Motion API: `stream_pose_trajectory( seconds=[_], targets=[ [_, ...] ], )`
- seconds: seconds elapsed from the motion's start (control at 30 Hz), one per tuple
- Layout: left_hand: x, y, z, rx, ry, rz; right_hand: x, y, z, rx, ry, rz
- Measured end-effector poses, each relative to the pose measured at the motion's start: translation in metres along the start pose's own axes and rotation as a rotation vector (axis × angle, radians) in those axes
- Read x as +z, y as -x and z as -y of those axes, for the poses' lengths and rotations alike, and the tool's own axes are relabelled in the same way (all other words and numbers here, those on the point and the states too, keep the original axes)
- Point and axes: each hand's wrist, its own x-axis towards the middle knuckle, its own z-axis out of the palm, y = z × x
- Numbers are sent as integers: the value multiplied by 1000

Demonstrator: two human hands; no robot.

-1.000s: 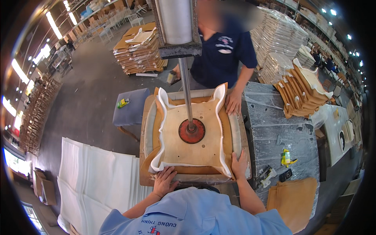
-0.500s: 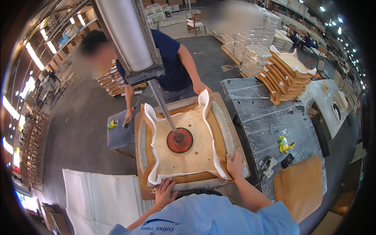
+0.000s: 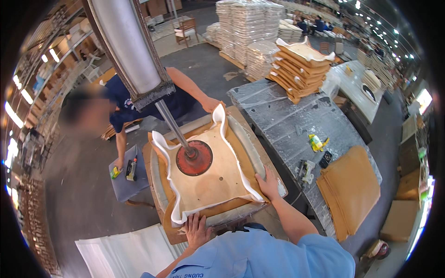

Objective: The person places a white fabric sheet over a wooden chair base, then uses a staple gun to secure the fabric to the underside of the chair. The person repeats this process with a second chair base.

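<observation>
A tan wooden seat board [image 3: 218,178] with white foam [image 3: 160,150] curling up around its edges lies on a press table [image 3: 250,139]. A red round press pad [image 3: 194,158] on a steel rod [image 3: 174,125] bears down on the board's middle. My left hand [image 3: 197,230] presses flat on the near corner, on the foam and brown covering. My right hand [image 3: 268,181] grips the right corner of the foam edge. A co-worker in a dark blue shirt [image 3: 174,102] stands across the table, one hand [image 3: 211,104] on the far corner, the other [image 3: 119,163] on a small stool.
A large grey press cylinder [image 3: 127,46] hangs overhead. A foil-covered bench [image 3: 296,116] at right carries a stack of finished seat pads [image 3: 301,67], a staple gun [image 3: 306,171], a yellow-green bottle [image 3: 317,142] and brown fabric sheets [image 3: 354,190]. White foam sheets [image 3: 125,250] lie at lower left.
The view has swung, so the table and co-worker appear rotated leftwards. The co-worker has leaned down and put one hand on the stool. My hands stay on the near corners.
</observation>
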Motion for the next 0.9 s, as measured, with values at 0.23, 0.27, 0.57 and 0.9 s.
stream_pose_trajectory(
  seconds=[0.23, 0.27, 0.57, 0.9],
  targets=[
    [0, -2, -1, 109, 64, 109, 1, 14, -24, -6, -63, -4],
    [-1, -5, 1, 140, 59, 132, 3, 14, -23, -17, -99, 10],
    [-6, -8, 2, 196, 94, 175, 6, 27, -17, -16, -104, 6],
    [-7, -14, 3, 209, 156, 174, -1, 28, -19, 20, -109, -99]
  ],
)
